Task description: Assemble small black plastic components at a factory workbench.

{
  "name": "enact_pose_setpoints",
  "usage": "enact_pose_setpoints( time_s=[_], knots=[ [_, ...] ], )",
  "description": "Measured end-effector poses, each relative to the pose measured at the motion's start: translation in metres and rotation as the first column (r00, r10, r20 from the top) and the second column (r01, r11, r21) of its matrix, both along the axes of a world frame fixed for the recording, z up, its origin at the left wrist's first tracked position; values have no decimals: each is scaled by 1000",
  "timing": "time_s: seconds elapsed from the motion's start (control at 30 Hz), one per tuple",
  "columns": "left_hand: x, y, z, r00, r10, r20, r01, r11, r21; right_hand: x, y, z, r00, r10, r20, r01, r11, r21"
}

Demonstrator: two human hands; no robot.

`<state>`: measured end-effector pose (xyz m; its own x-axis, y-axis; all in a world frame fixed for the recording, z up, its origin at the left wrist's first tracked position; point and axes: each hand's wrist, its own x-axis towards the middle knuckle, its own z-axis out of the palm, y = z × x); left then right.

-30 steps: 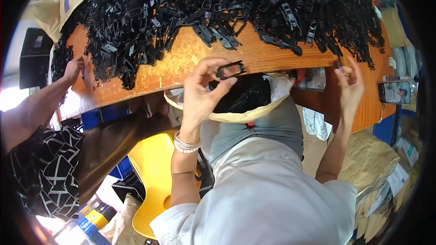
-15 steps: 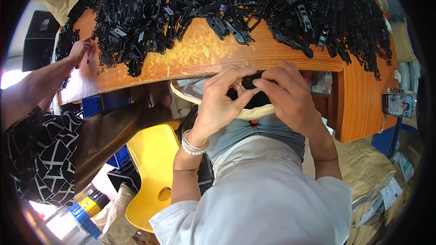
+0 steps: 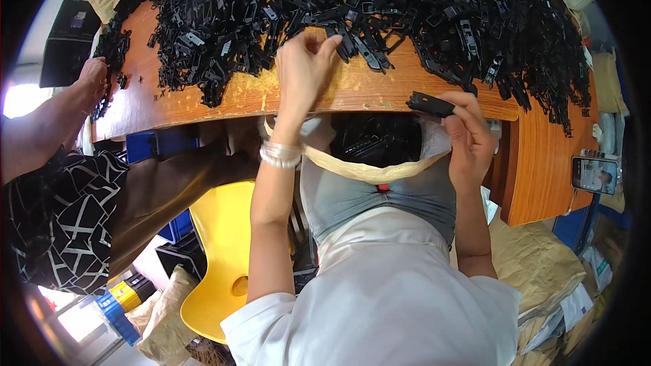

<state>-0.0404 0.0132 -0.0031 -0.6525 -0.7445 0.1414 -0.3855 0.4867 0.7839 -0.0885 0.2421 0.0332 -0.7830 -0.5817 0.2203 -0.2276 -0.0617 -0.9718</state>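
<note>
My left hand (image 3: 306, 71) reaches over the table to the near edge of a large pile of black plastic parts (image 3: 352, 0). Its fingers are curved, thumb apart, beside a few long narrow parts; whether it touches one is unclear. Raised at the table's front edge, my right hand (image 3: 471, 135) pinches a black plastic part (image 3: 430, 104) between thumb and fingers. Below, on my lap, sits an open bag (image 3: 380, 173) with a cream rim and pale lining. More black parts (image 3: 376, 139) lie inside it.
At left, another person's hand (image 3: 93, 74) is by smaller black parts on the wooden table (image 3: 258, 98). A yellow chair (image 3: 227, 251) stands to my left. A phone on a holder (image 3: 594, 175) is at the right edge. Brown paper sacks (image 3: 536, 257) lie at lower right.
My hands have parted from above the bag. The left has moved forward to the pile; the right has gone rightward with a black plastic part. The bag's contents now show.
</note>
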Motion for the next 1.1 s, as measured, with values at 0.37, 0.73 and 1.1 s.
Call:
enact_pose_setpoints(
  time_s=[0.37, 0.73, 1.1],
  knots=[
    [28, 12, -1, 908, 71, -412, 224, 749, 623, -5, -17, -18, 971, -70, 229, 98, 989, -115],
    [52, 59, 16, 837, -175, -518, 410, 828, 383, 3, -36, -4, 850, -7, 526, 31, 999, -36],
    [50, 72, 30, 914, -101, -392, 370, 600, 709, 7, -34, -11, 968, 42, 246, -42, 999, -5]
  ],
)
